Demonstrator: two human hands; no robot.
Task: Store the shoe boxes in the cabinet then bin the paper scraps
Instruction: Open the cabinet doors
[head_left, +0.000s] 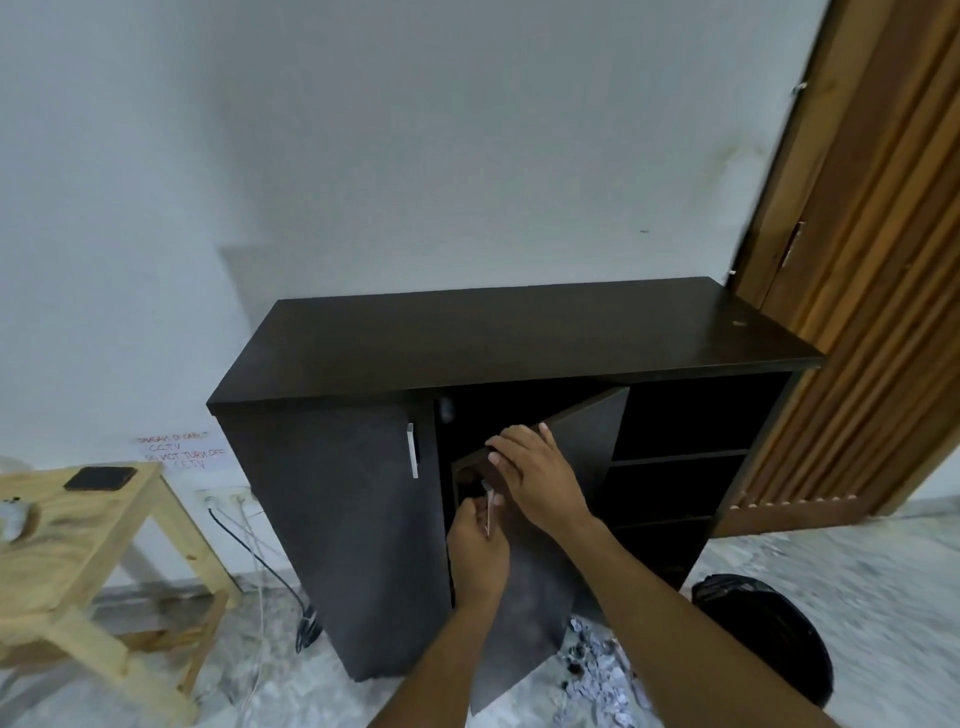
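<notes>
Dark brown laminate makes up the cabinet (519, 332), which stands against the wall at the centre of the view. Its middle door (582, 431) hangs part-way open. The left hand (478, 551) has its fingers (470, 512) curled round the door's slim metal handle (488, 506). The right hand (535, 473) lies on the door's top edge with its fingers spread and fairly straight, touching the panel, not gripping it.

No shoe box shows plainly anywhere outside the cabinet. A dim brownish shape (466, 480) sits in the gap behind the door, at nine o'clock from the right hand, and it may be one, though I cannot tell. The open shelves (680, 457) at three o'clock of the door look dark, and what they hold cannot be made out.

The storing step appears to be at its end, with the door being handled. From one frame I cannot tell whether it is swinging shut or open.

The paper scraps (597, 675) lie on the floor at the cabinet's foot, at five o'clock from the hands. The black-lined bin (769, 634) stands just beside them, at four o'clock.

The next move calls for pressing the door flush, letting go of the handle, then stooping to gather the small, loose scraps. That probably takes both hands cupped together.
</notes>
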